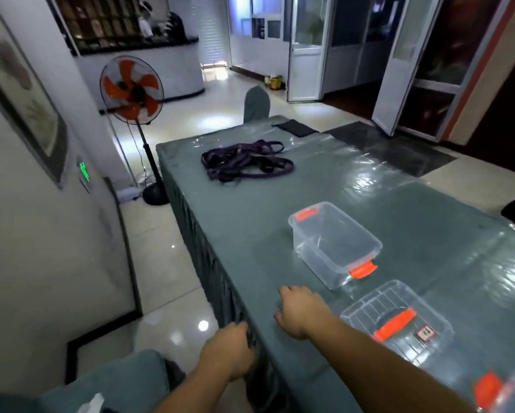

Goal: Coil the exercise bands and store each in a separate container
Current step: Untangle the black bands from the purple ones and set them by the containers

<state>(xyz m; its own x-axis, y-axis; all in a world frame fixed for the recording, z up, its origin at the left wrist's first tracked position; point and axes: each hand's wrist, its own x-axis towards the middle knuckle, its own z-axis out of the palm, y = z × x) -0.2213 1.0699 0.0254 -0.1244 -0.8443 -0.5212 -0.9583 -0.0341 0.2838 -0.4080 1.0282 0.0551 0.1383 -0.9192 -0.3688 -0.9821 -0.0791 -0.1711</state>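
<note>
1. a standing fan [132,90] with orange blades stands on the floor, off the left side of the tabletop [399,204], which wears a grey-green cloth under clear plastic.
2. the left hand [228,350] is at the tabletop's left edge, fingers curled over the cloth there, gripping it.
3. the purple exercise bands [246,160] lie in a loose tangle toward the tabletop's far end, well apart from both hands.
4. the right hand [302,312] rests palm-down on the tabletop near its left edge, fingers bent loosely and holding nothing.
5. a dark flat pad [295,127] lies at the tabletop's far end, beyond the bands.
6. an open clear container [335,244] with orange latches sits mid-tabletop, just beyond the right hand, nothing inside it.
7. a clear lid [396,321] with an orange handle lies flat, just right of the right forearm.
8. another clear piece with an orange latch [487,390] shows at the tabletop's near right, too blurred to tell more.
</note>
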